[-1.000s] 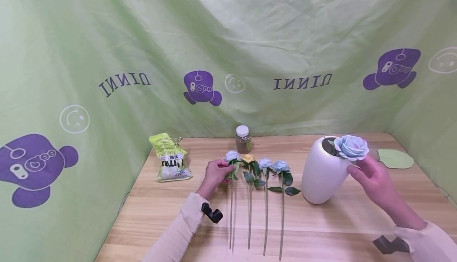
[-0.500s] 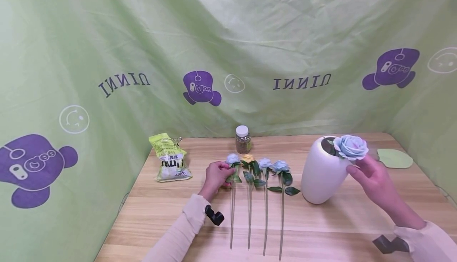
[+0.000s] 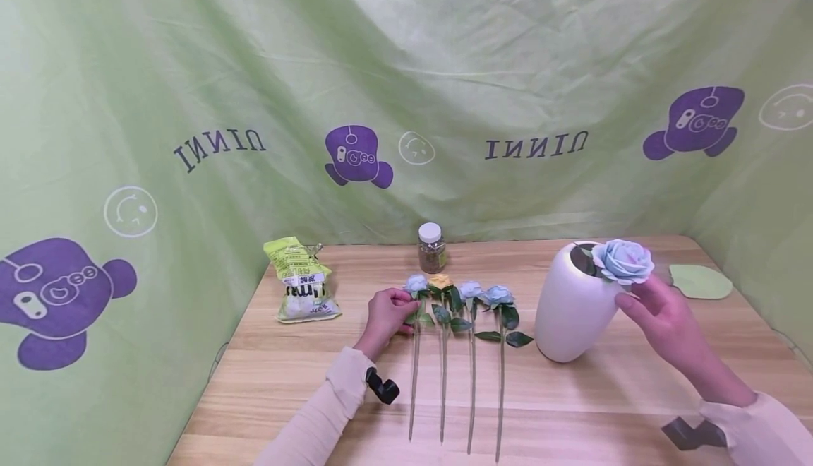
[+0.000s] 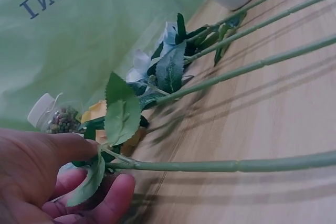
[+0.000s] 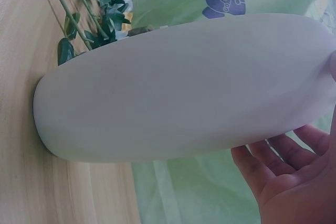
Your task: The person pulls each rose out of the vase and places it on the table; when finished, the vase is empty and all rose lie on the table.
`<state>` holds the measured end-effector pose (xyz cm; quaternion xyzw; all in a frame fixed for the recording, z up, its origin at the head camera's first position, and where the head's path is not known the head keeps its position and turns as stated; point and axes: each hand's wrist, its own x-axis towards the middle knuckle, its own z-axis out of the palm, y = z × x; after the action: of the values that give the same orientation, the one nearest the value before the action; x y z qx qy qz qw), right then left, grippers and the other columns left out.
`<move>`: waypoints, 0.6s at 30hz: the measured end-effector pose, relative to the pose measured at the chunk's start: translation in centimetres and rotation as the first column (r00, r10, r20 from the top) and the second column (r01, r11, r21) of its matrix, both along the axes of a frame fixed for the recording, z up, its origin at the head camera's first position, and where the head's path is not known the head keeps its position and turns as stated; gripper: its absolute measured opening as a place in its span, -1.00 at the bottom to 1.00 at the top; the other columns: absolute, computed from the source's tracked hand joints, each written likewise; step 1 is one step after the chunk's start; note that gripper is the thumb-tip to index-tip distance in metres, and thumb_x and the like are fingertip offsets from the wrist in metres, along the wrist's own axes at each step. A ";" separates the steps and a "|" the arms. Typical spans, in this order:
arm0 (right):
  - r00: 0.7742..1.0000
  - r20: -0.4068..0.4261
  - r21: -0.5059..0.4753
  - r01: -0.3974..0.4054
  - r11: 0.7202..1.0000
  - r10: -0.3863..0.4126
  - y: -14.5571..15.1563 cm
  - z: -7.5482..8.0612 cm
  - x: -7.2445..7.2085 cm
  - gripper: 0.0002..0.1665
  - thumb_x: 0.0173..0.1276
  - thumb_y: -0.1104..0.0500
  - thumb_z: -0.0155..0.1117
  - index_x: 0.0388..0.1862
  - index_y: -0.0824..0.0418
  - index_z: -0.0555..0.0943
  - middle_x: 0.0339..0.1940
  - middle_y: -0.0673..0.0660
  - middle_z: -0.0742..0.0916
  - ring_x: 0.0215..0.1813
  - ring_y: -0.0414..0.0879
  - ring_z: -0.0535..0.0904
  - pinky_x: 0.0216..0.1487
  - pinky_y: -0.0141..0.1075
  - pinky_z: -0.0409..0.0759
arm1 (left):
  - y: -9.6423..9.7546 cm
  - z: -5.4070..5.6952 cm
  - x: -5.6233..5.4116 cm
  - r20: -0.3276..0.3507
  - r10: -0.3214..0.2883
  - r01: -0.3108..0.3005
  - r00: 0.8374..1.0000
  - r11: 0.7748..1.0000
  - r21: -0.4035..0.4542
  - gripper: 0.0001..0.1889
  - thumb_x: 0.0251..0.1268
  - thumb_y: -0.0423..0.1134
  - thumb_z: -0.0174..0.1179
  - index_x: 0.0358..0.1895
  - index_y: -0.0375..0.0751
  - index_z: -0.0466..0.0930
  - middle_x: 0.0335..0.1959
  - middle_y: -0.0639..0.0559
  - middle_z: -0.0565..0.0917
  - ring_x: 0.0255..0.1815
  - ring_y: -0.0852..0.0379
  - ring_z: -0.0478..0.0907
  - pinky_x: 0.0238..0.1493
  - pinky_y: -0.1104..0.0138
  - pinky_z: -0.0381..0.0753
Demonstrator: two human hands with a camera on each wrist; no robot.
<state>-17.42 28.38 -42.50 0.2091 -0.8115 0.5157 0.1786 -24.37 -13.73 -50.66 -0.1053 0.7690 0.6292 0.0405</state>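
Observation:
Several artificial roses with long green stems lie side by side on the table. My left hand (image 3: 384, 318) pinches the leftmost blue rose (image 3: 416, 283) by its stem just below the bloom; in the left wrist view the thumb lies by its leaves (image 4: 122, 111). Beside it lie a yellow rose (image 3: 440, 281) and two more blue roses (image 3: 497, 295). A white vase (image 3: 568, 314) stands to the right, holding one large blue rose (image 3: 622, 263) that leans over the rim. My right hand (image 3: 667, 321) holds the vase near its top, fingers reaching behind it.
A clear jar with a white lid (image 3: 432, 248) stands behind the roses. Farther left is a green and white plastic bag (image 3: 305, 282). Right of the vase lies a flat light-green mat (image 3: 701, 282). A green printed curtain (image 3: 444, 85) encloses the wooden table (image 3: 591, 416).
My left hand and the leftmost blue rose have shifted slightly right, the bloom dropping a little and closer to the yellow rose. The right hand and vase stay in place.

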 end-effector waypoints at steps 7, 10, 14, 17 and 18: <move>1.000 -0.006 -0.012 -0.007 1.000 0.007 0.0 0.0 0.1 -0.25 0.36 0.57 0.09 0.49 0.16 0.35 0.32 -0.44 0.47 0.21 -0.64 0.46 0.07 -0.78 0.50 | -0.4 0.6 0.5 -0.042 -0.052 0.048 0.998 0.995 -0.082 -0.73 0.17 -0.26 0.44 -0.18 -0.34 0.62 -0.38 -0.05 0.68 -0.71 0.12 0.62 -0.58 0.20 0.76; 1.000 -0.015 -0.027 -0.017 0.999 0.016 -0.1 0.0 0.1 -0.24 0.35 0.59 0.08 0.50 0.18 0.34 0.33 -0.43 0.48 0.22 -0.63 0.46 0.07 -0.77 0.51 | -0.9 1.1 0.8 -0.091 -0.087 0.064 0.992 0.971 -0.232 -0.72 0.18 -0.16 0.43 -0.18 -0.29 0.66 -0.37 -0.05 0.70 -0.61 0.16 0.63 -0.52 0.25 0.76; 1.000 -0.015 -0.029 -0.021 0.999 0.021 -0.1 0.1 0.0 -0.24 0.36 0.59 0.07 0.51 0.20 0.32 0.34 -0.42 0.47 0.22 -0.63 0.46 0.08 -0.77 0.51 | -1.7 2.1 0.8 -0.157 -0.086 -0.005 0.984 0.861 -0.509 -0.69 0.15 0.02 0.40 -0.22 -0.15 0.71 -0.37 0.01 0.73 -0.46 0.19 0.58 -0.42 0.34 0.62; 1.000 -0.012 -0.013 -0.012 1.000 0.012 0.0 0.1 0.0 -0.24 0.36 0.58 0.08 0.51 0.19 0.32 0.34 -0.43 0.47 0.21 -0.64 0.46 0.07 -0.77 0.50 | -2.4 2.8 0.6 -0.177 -0.054 -0.067 0.983 0.786 -0.615 -0.64 0.14 0.13 0.37 -0.21 -0.08 0.72 -0.34 0.05 0.74 -0.39 0.15 0.59 -0.39 0.33 0.55; 1.000 -0.012 -0.007 -0.009 1.000 0.009 0.0 0.0 0.0 -0.24 0.36 0.57 0.08 0.51 0.18 0.32 0.33 -0.44 0.46 0.21 -0.64 0.46 0.07 -0.78 0.50 | -2.5 2.9 0.5 -0.186 -0.047 -0.082 0.981 0.773 -0.629 -0.64 0.15 0.14 0.37 -0.21 -0.07 0.72 -0.32 0.05 0.74 -0.38 0.14 0.60 -0.39 0.32 0.55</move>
<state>-17.44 28.34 -42.46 0.2151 -0.8075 0.5182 0.1821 -23.85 -16.25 -47.71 -0.0591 0.9350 0.3410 -0.0774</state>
